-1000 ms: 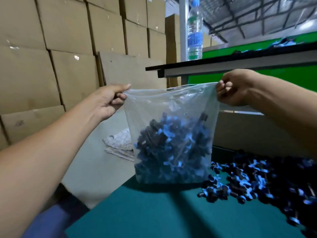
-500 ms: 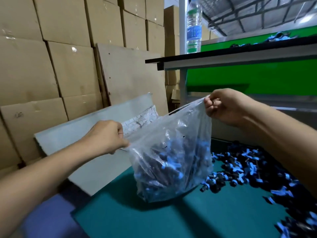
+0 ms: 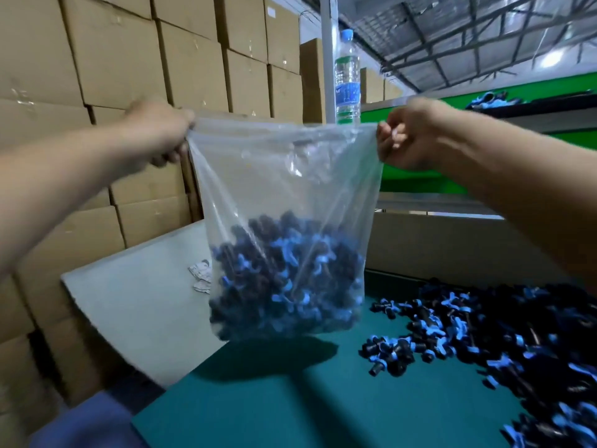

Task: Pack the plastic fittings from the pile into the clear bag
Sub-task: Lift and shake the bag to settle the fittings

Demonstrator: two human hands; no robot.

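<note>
Green worktop (image 3: 290,409): both hands, left hand (image 3: 158,130) and right hand (image 3: 410,137), pinch the clear bag (image 3: 284,189) mouth; hold corners level so fittings (image 3: 284,286) settle evenly.

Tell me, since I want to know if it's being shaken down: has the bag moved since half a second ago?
Yes. The clear bag has lifted off the green table; its bottom now hangs above it, casting a shadow.

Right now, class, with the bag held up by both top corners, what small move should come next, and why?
Probably lower the clear bag back onto the green table and free one hand. The left hand and right hand both pinch its top corners, it hangs above the table only part full, and a pile of fittings still lies loose beside it.
</note>
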